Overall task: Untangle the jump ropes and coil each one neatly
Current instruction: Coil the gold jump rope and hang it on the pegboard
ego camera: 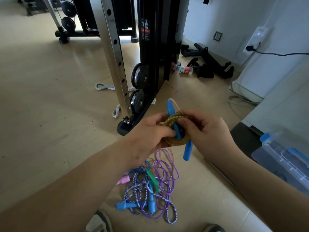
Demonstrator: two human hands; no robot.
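Presently, nearest floor: tangled pile (pixel 150 190) lying just beyond the shoes (pixel 100 221) and below the hands; not yet sorted.
Pile contents: blue-white braided rope (pixel 133 186) with two blue grips (pixel 151 206), thin purple rope (pixel 177 174) looped through it, a green handle (pixel 153 179) and a pink handle (pixel 123 180) among the strands; ownership of those two handles not traceable.
Left hand (pixel 150 133): raised above the pile, fingers curled round the left side of the yellow rope (pixel 177 141), thumb pressed toward the middle of the coil.
Right hand (pixel 210 131): fingers closed in a pinch on the right side of the same coil.
Yellow rope: wound into a small tight ring, held in the air between both hands; upper blue handle (pixel 171 108) poking out on the far side, lower blue handle (pixel 188 151) hanging down at the right.
Thin pink cord (pixel 174 101): arching over the top of the coil, then lost behind the hands; possibly snagged there, cannot tell.
Progress, judged: one rope coiled or nearly so, end not visibly secured; at least three left in the heap, so well under half done.
Right side: clear storage box (pixel 287 158) with blue latches; likely destination, unconfirmed.
Far: cable machine (pixel 157 56), with a white rope (pixel 103 87) on the floor beside it, well apart from the pile.
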